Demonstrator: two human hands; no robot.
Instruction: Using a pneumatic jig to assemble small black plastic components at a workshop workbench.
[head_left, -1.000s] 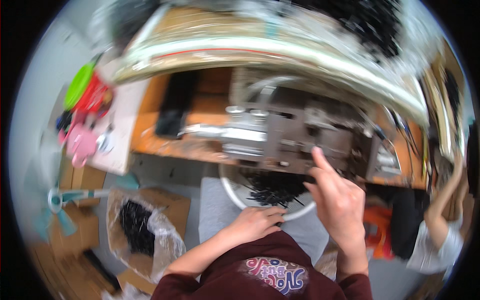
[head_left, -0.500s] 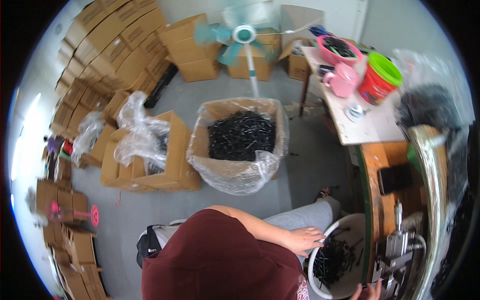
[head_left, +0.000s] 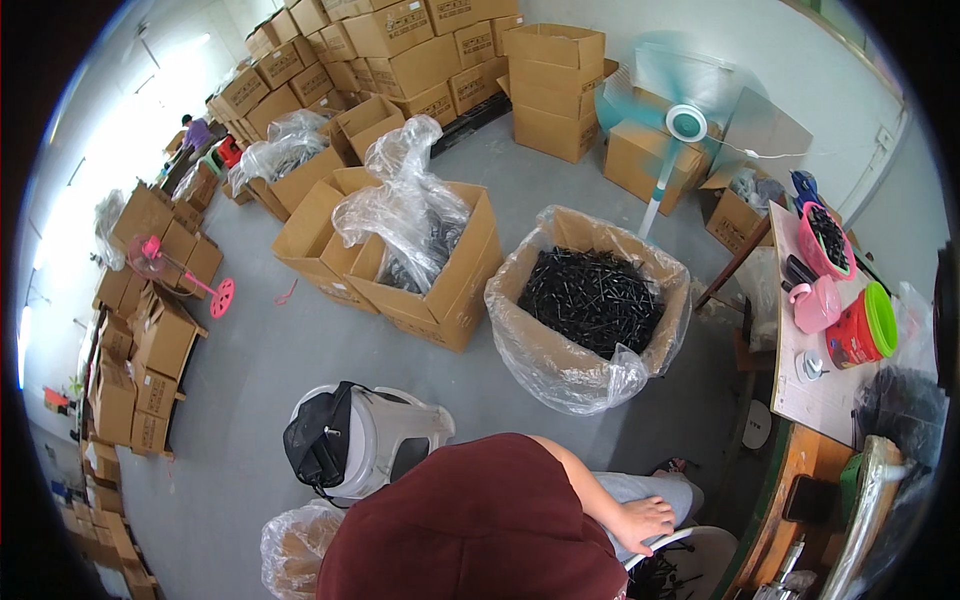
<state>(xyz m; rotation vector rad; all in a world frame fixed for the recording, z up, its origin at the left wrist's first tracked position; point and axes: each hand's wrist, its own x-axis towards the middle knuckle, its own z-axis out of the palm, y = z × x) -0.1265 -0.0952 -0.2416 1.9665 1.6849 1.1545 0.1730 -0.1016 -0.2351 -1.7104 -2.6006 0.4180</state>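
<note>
My left hand [head_left: 643, 522] lies flat with its fingers stretched over my grey trouser leg [head_left: 625, 487], close to the rim of a white bucket [head_left: 712, 545]. It holds nothing. Inside that bucket are dark thin parts [head_left: 655, 578], partly cut off by the lower edge. My right hand is out of sight. On the bench to the right, the top of a metal fixture [head_left: 790, 560] shows at the lower edge. Ahead of me stands a plastic-lined carton [head_left: 530, 345] holding a heap of black stick-like parts [head_left: 590, 300].
A white stool [head_left: 420, 420] carries a black bag [head_left: 325, 435]. Open cartons [head_left: 450, 320] with plastic bags stand ahead left. A teal fan [head_left: 686, 123] stands beyond. The side table [head_left: 795, 390] bears a pink jug [head_left: 815, 303], a red-green bucket [head_left: 850, 335] and a pink basin [head_left: 825, 245].
The view has swung to the left, bringing the stool and bag fully into sight. My right hand, seen by the fixture before, has left the picture. My left hand stays on my leg.
</note>
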